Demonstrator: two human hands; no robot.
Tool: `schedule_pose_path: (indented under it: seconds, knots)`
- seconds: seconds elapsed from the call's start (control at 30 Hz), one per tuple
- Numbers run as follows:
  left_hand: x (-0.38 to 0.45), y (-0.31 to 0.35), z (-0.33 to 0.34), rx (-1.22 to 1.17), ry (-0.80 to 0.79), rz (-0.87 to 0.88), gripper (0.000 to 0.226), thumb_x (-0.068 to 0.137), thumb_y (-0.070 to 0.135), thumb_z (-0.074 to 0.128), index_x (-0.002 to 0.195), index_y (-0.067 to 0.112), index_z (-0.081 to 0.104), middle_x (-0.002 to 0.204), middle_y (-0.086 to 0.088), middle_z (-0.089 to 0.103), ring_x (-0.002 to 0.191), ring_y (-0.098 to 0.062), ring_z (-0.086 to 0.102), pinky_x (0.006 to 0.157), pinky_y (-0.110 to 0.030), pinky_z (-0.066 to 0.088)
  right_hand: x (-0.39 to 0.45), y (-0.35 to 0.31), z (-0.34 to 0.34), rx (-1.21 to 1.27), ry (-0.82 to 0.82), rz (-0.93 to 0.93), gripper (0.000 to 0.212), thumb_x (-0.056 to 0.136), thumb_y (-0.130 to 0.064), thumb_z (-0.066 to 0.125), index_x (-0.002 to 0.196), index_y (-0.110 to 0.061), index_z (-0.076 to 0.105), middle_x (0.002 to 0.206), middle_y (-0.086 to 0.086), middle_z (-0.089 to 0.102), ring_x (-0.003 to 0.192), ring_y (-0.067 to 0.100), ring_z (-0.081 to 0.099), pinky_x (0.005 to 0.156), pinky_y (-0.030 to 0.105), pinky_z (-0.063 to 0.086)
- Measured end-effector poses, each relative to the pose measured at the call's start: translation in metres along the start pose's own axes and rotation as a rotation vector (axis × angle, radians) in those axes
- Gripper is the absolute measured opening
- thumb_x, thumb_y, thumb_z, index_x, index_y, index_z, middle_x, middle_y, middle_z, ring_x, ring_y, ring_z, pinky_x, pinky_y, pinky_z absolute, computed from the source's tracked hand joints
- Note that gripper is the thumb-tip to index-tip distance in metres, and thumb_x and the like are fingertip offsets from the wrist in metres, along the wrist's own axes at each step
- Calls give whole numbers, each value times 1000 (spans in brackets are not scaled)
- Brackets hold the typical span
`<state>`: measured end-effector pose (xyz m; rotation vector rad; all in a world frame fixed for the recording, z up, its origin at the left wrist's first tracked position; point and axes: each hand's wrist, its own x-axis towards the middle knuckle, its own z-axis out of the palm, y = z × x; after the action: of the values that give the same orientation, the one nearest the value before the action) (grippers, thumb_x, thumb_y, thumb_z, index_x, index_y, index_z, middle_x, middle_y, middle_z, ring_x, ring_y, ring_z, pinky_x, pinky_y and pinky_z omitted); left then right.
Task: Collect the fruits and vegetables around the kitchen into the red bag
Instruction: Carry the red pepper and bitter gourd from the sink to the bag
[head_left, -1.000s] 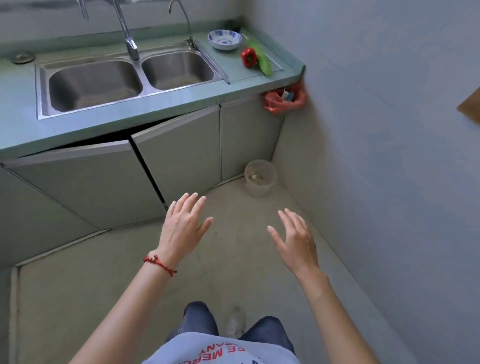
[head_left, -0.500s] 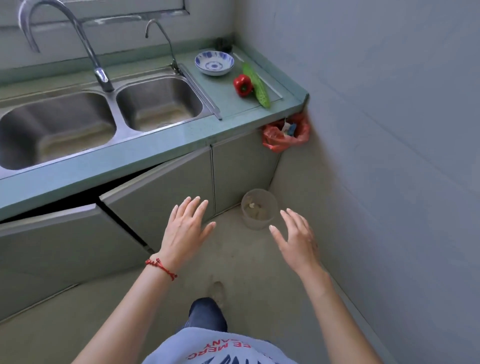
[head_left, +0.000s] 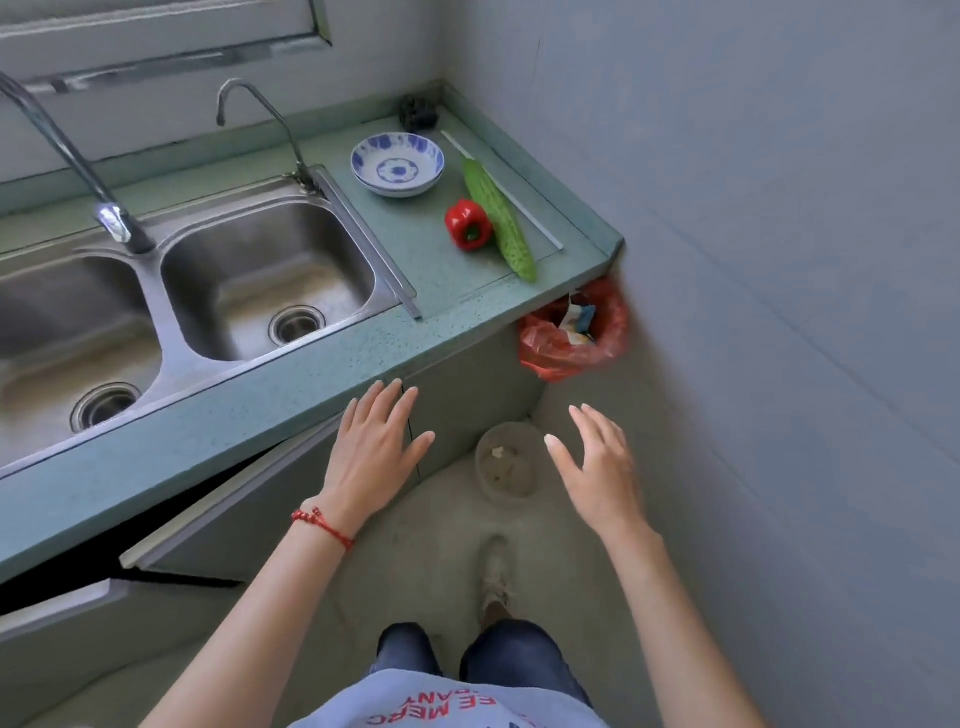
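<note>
A red bell pepper (head_left: 467, 225) lies on the green counter (head_left: 426, 270) right of the sink, touching a long green bitter gourd (head_left: 500, 218). A red plastic bag (head_left: 574, 338) hangs below the counter's right corner against the wall, with paper scraps showing inside. My left hand (head_left: 375, 451) is open, fingers spread, just below the counter's front edge. My right hand (head_left: 597, 467) is open too, held lower right of the bag. Both hands hold nothing.
A blue-patterned bowl (head_left: 397, 163) stands behind the pepper. A double steel sink (head_left: 208, 280) with two taps fills the left. A cabinet door (head_left: 249, 514) under the sink hangs ajar. A small clear bin (head_left: 506, 462) sits on the floor in the corner. A grey wall runs along the right.
I have stepped closer to the counter; the pepper, gourd and bag now look larger and nearer. Both hands have risen toward the counter's edge, still open.
</note>
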<state>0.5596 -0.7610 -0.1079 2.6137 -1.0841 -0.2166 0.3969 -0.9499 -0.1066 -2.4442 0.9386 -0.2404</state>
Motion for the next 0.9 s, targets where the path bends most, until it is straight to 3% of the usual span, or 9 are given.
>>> schedule_pose_path:
  seconds: [0.43,0.63,0.8,0.9]
  knots:
    - [178,19,1,2,16,-120,68,90,56,31,143,13,28,152,-11,29,142,-28,18,116,-43,14,205,20,-15,-27,-99,-127,55,91,-42,46,137,-12,39,145,7,40,137,19,29,112,34,24]
    - [232,18,0,-18,-6,-173,64,92,48,36,145,15,22,154,-9,24,143,-27,14,116,-39,10,270,15,-15,-28,-140,-138,56,91,-42,46,138,-12,36,146,7,38,137,19,27,112,36,24]
    - [281,8,-1,-151,-24,-193,63,92,43,42,145,13,24,152,-9,27,142,-27,19,115,-39,15,307,6,-1,-4,-174,-122,57,92,-43,44,139,-12,35,147,7,36,138,19,26,110,33,25]
    - [313,2,-3,-352,-25,-251,60,92,39,46,143,13,27,149,-10,33,138,-25,26,112,-36,21,329,-2,5,25,-165,-88,57,92,-43,44,139,-14,34,148,6,36,137,19,27,108,33,27]
